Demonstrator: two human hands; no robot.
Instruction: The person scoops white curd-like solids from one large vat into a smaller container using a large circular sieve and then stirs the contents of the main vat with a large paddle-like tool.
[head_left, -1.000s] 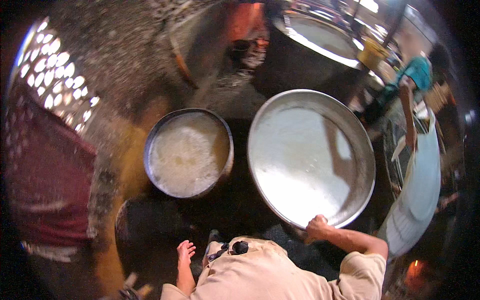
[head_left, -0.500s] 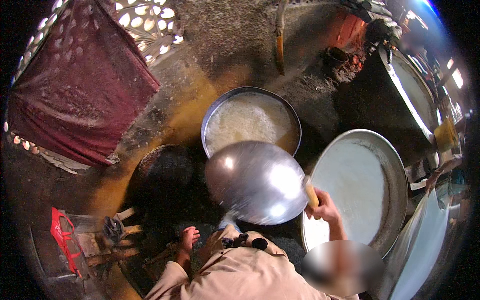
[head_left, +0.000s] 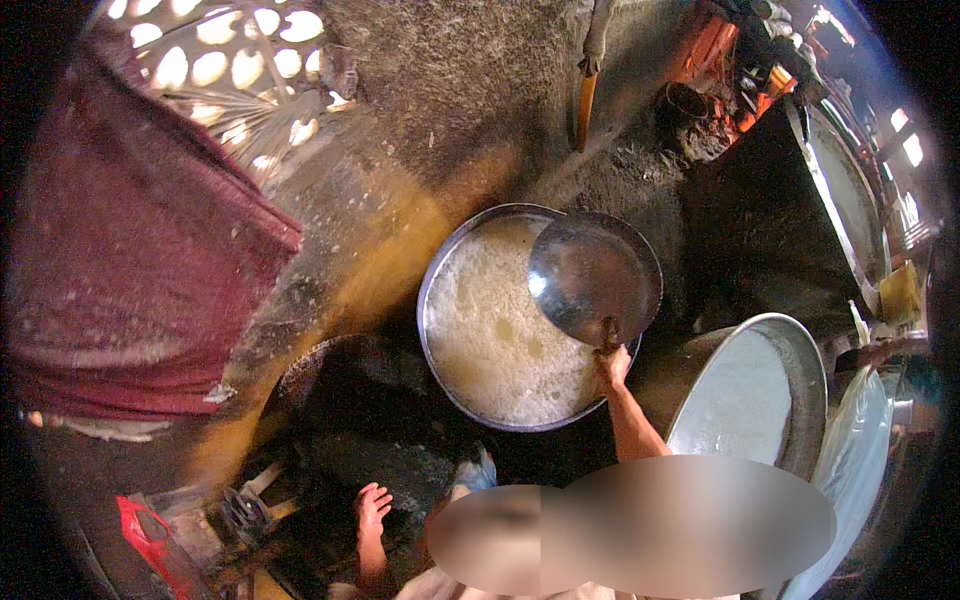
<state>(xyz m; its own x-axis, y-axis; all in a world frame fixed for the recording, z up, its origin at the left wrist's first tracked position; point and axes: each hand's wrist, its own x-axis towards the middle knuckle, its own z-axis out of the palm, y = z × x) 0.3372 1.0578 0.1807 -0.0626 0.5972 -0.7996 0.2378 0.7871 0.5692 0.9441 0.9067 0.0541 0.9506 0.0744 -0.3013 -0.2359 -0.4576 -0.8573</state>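
Here in the head view, the right hand (head_left: 613, 368) has a firm grip on the short handle of a round, shallow metal scoop (head_left: 590, 285), and that scoop sits over the right side of a deep round pot (head_left: 421, 315), overlapping its far rim! Whether it touches the pale, frothy liquid (head_left: 485, 330) inside, I can't tell. Down at the lower left, the left hand (head_left: 374, 508) is free, fingers loosely spread, well apart from the pot. Just right of the pot, a wide metal basin (head_left: 808, 405) stands tilted, pale liquid in it, and over on the left hangs a maroon cloth (head_left: 140, 260).
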